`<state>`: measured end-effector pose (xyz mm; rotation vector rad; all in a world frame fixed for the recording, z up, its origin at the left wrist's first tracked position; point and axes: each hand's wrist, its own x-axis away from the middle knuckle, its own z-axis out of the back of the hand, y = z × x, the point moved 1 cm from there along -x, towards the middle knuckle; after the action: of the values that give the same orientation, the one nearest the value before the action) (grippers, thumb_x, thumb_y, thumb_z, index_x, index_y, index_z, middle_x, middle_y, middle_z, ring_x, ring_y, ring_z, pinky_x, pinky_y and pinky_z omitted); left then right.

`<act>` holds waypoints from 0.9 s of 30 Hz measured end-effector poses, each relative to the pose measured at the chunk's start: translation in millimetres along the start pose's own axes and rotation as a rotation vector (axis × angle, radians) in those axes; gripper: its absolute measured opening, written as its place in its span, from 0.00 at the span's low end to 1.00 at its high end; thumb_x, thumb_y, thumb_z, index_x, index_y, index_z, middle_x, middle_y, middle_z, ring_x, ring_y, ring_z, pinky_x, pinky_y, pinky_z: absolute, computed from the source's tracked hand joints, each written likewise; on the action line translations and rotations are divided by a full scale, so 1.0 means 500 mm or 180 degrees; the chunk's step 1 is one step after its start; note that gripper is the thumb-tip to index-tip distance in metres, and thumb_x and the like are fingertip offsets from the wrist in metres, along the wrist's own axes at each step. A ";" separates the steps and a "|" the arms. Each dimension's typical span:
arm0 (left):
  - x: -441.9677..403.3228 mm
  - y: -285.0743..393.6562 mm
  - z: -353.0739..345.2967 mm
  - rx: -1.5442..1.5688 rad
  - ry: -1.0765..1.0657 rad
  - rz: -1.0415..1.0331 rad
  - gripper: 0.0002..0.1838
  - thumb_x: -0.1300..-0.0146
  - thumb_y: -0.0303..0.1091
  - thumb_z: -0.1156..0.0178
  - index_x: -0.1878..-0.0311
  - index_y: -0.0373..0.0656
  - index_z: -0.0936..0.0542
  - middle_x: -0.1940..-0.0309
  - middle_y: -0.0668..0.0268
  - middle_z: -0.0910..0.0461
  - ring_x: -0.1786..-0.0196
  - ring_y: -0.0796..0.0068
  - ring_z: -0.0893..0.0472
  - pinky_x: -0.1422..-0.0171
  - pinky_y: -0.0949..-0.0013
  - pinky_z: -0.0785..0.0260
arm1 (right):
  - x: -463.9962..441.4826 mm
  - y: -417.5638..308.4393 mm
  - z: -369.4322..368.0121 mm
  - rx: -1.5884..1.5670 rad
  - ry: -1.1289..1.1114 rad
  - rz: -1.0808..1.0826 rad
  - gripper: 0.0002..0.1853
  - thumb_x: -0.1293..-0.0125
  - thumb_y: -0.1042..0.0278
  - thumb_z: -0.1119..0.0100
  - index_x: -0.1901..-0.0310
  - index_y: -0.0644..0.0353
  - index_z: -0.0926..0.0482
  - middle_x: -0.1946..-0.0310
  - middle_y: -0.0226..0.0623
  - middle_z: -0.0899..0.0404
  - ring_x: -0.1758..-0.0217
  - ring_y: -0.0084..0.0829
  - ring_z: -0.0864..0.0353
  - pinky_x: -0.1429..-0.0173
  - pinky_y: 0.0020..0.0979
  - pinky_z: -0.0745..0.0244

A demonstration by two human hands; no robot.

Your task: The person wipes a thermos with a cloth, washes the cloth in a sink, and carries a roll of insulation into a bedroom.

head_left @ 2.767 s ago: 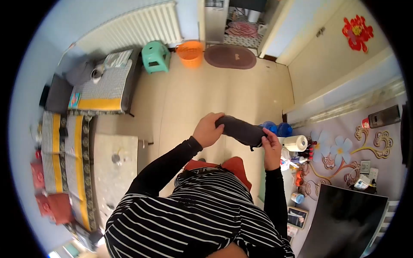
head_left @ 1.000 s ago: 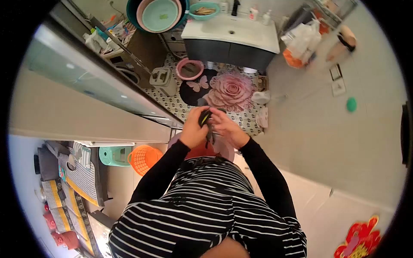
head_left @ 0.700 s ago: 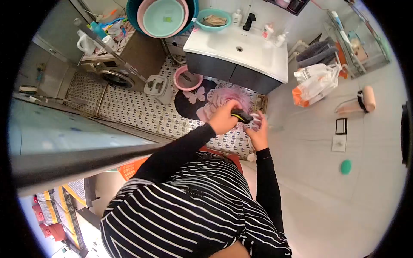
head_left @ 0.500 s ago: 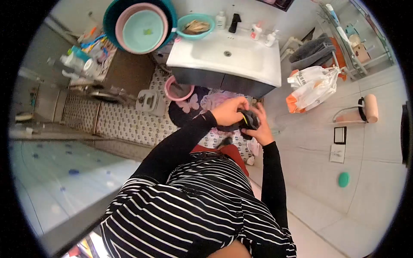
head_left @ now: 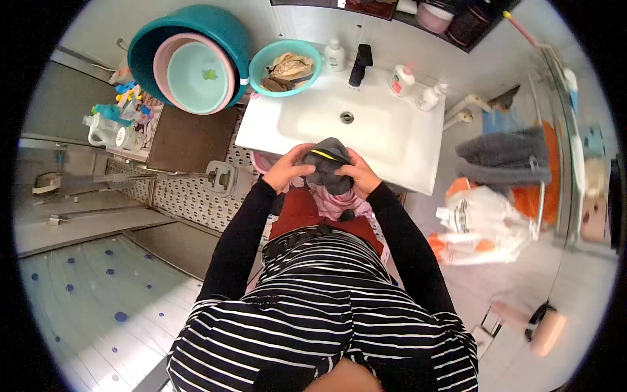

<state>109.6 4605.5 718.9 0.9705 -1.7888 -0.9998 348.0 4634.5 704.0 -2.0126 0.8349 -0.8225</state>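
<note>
Both my hands hold a bunched dark grey cloth (head_left: 332, 171) with a thin yellow stripe, in front of the white sink (head_left: 392, 147). My left hand (head_left: 290, 171) grips its left side, with the thumb on top. On the right side, my right hand (head_left: 361, 174) pinches it between thumb and fingers. The cloth's upper end overlaps the sink's front edge from this view; whether they touch I cannot tell. At the back of the sink stands a black faucet (head_left: 360, 66).
A turquoise basin (head_left: 257, 65) with beige and brown cloths sits at the sink's left corner. Pump bottles (head_left: 402, 80) line the back. Nested basins (head_left: 140, 59) stand farther left. Grey towels (head_left: 503, 157) and a plastic bag (head_left: 486, 215) hang at right.
My view has turned toward the sink, which now appears nearer. My hands have come from the right to the sink's front with the grey cloth, which is more spread out.
</note>
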 end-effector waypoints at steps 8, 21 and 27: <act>-0.243 -0.014 0.125 -0.0383 -0.0255 0.0584 0.33 0.45 0.23 0.30 0.35 0.36 0.28 0.47 0.62 0.19 0.49 0.68 0.17 0.41 0.63 0.23 | -0.216 -0.012 0.090 0.0604 0.0486 -0.0521 0.32 0.40 0.74 0.36 0.34 0.65 0.33 0.41 0.42 0.25 0.45 0.31 0.22 0.38 0.32 0.27; -0.662 -0.179 0.144 -0.0381 0.0285 0.1130 0.37 0.55 0.23 0.36 0.37 0.30 0.30 0.49 0.53 0.20 0.46 0.58 0.19 0.38 0.62 0.27 | -0.454 -0.299 0.235 0.3886 0.2759 0.0936 0.45 0.45 0.54 0.27 0.27 0.57 0.37 0.39 0.60 0.29 0.40 0.53 0.23 0.41 0.45 0.22; -0.753 -0.192 0.106 -0.0992 0.0559 0.1041 0.37 0.55 0.22 0.37 0.35 0.31 0.30 0.50 0.48 0.19 0.47 0.53 0.19 0.39 0.60 0.27 | -0.543 -0.333 0.272 0.4361 0.2084 0.0075 0.38 0.48 0.57 0.32 0.33 0.57 0.28 0.53 0.55 0.15 0.50 0.54 0.15 0.41 0.44 0.21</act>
<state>210.3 4917.8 504.1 0.5340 -1.5274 -0.9183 342.0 4980.8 709.9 -0.5165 0.3655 -1.5037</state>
